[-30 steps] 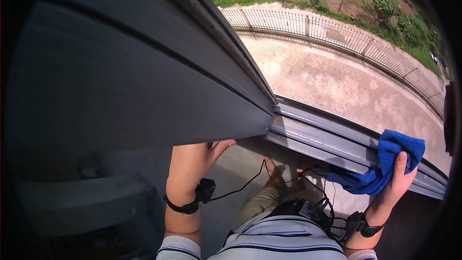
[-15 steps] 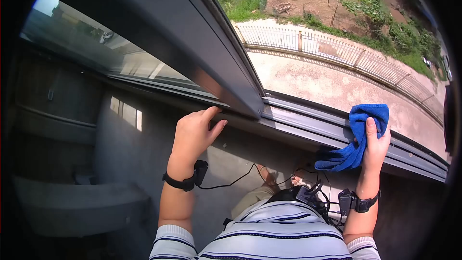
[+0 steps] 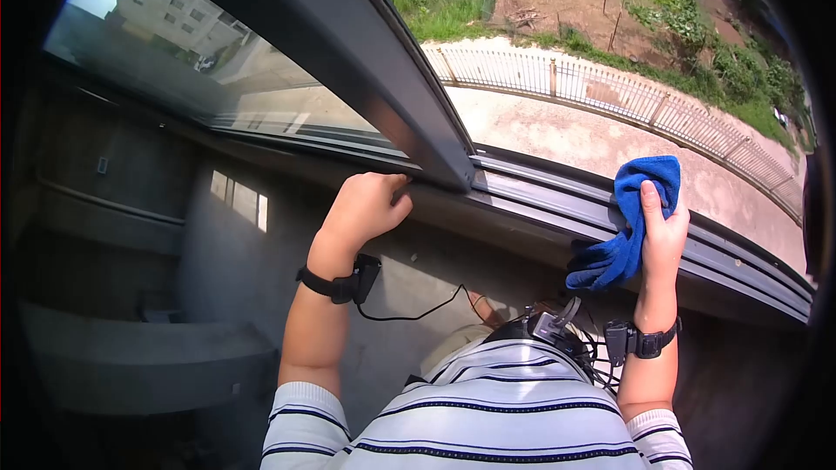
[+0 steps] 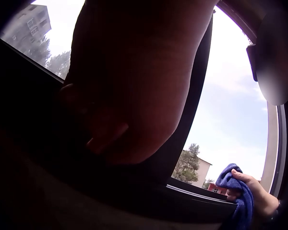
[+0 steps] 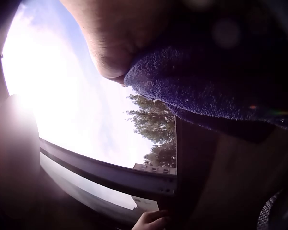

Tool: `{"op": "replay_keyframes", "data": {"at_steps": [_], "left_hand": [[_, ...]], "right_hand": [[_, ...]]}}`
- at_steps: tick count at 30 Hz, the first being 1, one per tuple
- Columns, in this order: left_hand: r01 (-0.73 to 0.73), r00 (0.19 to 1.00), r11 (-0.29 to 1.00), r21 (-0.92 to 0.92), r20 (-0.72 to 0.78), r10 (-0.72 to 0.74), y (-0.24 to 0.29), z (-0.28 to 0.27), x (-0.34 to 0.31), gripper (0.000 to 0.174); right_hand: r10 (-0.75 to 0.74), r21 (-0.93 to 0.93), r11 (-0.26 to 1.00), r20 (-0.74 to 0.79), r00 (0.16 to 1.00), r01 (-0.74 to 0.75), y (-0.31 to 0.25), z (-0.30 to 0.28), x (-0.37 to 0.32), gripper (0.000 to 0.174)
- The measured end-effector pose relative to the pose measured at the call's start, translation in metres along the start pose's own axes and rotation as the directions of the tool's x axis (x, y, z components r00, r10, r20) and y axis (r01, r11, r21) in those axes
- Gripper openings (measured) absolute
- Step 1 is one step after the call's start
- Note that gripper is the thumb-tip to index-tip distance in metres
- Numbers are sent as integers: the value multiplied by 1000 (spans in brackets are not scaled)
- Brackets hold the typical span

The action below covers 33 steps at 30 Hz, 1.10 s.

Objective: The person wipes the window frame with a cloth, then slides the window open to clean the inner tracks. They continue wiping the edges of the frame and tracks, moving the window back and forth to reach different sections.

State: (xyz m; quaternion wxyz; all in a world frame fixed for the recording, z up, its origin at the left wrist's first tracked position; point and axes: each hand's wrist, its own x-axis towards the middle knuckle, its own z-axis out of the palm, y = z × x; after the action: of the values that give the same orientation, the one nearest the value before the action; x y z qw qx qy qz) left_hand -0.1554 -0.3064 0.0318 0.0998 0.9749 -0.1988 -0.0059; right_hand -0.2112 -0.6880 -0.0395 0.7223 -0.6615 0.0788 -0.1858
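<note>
Bunched in my right hand (image 3: 666, 239) is a blue cloth (image 3: 631, 248), with the thumb laid over it; hand and cloth are at the grey window track (image 3: 549, 209). The cloth (image 5: 182, 91) fills much of the right wrist view. My left hand (image 3: 366, 206) is at the lower inner edge of the dark window sash (image 3: 383, 61), its fingers loosely bent and partly hidden. In the left wrist view the left hand (image 4: 129, 110) is in deep shadow, and the right hand (image 4: 252, 189) holds the cloth (image 4: 237, 191).
Outside lie a pale fence (image 3: 610, 96), paving and greenery. Black cables (image 3: 418, 317) run from the wrist devices to a box (image 3: 549, 326) at the waist. A ledge (image 3: 157, 365) stands in the shadowed room at lower left.
The view has shifted, and more glass shows in the sash. My right hand with the cloth has moved left along the track. My left hand's fingers look more bent.
</note>
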Motion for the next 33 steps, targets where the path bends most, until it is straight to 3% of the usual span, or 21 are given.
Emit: {"op": "replay_keyframes", "data": {"at_steps": [1,3,4,7,9,10,12,13,16,25,27,28,30,33], "left_hand": [[-5,1000,1000,1,-5,5,-1,6,0,34],[81,994,851,-519,101,-33,8,14,0,34],[47,999,918,-393,29,-39,12,15,-2,33],[45,999,950,-309,3,-47,15,14,-3,31],[-2,987,996,-87,-159,-12,11,13,-6,26],[40,972,999,-4,-232,-39,9,9,-8,17],[62,948,991,120,-318,-21,-6,7,-10,16],[133,970,982,137,-223,-100,-7,11,-13,18],[83,990,962,258,-132,-50,0,11,-11,21],[-11,999,989,148,-45,18,-4,-3,1,29],[-57,996,982,-179,-74,44,6,3,-1,31],[-37,997,968,-247,-77,19,18,17,-3,31],[37,997,988,-153,-60,-46,29,11,-2,30],[155,986,975,-158,-29,-162,34,7,-7,27]], "right_hand": [[16,-4,1000,-7,1000,-16,-1,0,-1,26],[6,-10,1000,-3,1000,-6,0,-1,0,26],[4,-16,1000,4,1000,-4,1,-1,0,26],[2,-10,1000,3,1000,-2,0,-1,1,26],[-6,-11,1000,12,1000,6,1,-3,1,27],[-10,-15,1000,8,1000,10,0,-4,1,27],[18,9,1000,4,1000,-18,-1,-3,0,26],[-7,-1,1000,6,1000,7,-1,-2,0,26],[-33,-24,999,-4,999,33,-1,0,-1,26],[-20,-31,999,17,1000,21,-2,1,-1,28],[-45,-27,999,28,999,45,-2,2,0,28],[-68,-25,997,37,997,69,-2,2,0,28],[-73,-25,997,39,997,74,-1,1,0,27],[-81,-23,996,45,996,82,-2,0,-1,27]]}}
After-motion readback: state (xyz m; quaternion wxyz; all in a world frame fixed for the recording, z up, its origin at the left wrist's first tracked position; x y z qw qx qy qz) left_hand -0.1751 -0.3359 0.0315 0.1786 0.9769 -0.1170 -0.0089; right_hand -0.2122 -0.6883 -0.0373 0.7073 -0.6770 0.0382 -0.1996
